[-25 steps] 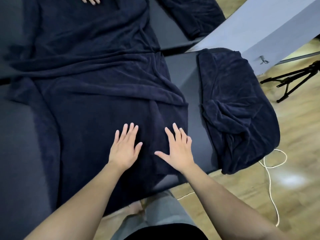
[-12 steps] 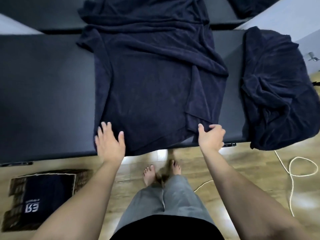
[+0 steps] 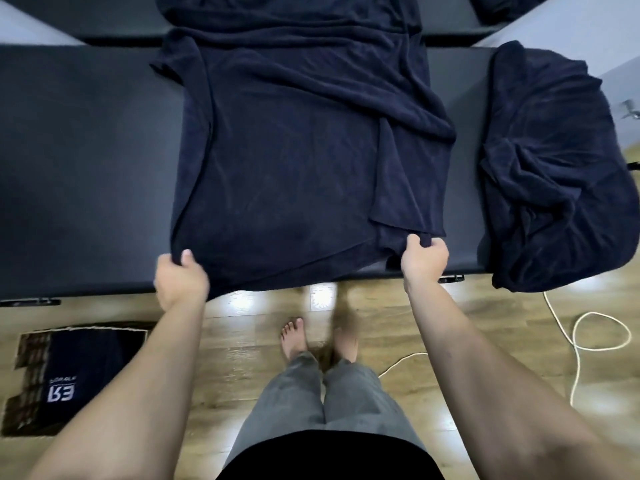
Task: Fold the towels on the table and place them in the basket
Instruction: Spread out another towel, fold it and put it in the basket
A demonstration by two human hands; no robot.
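**Both hands on the near edge, towel stretching away**

The large navy towel [image 3: 298,161] lies spread on the black tabletop [image 3: 86,168], its long axis running straight away from the person toward the far side, where it bunches into folds. Its near edge hangs just at the tabletop's front rim. The left hand [image 3: 180,282] grips the near-left corner, thumb on top and fingers curled under the cloth; the right hand [image 3: 424,259] pinches the near-right corner, fingers clamped around a flap that is doubled over along the right side. Each hand is at its own corner, so neither needs to cross; the fold that comes next probably carries this edge forward, away from the body.

The cloth is soft, thick and rumpled, with a long diagonal crease across the upper right. A second navy towel [image 3: 554,168] sits crumpled at the tabletop's right end, apart from the first. What looks like the basket [image 3: 31,375] stands on the floor to the left, dark cloth inside, though it is partly hidden by the forearm.
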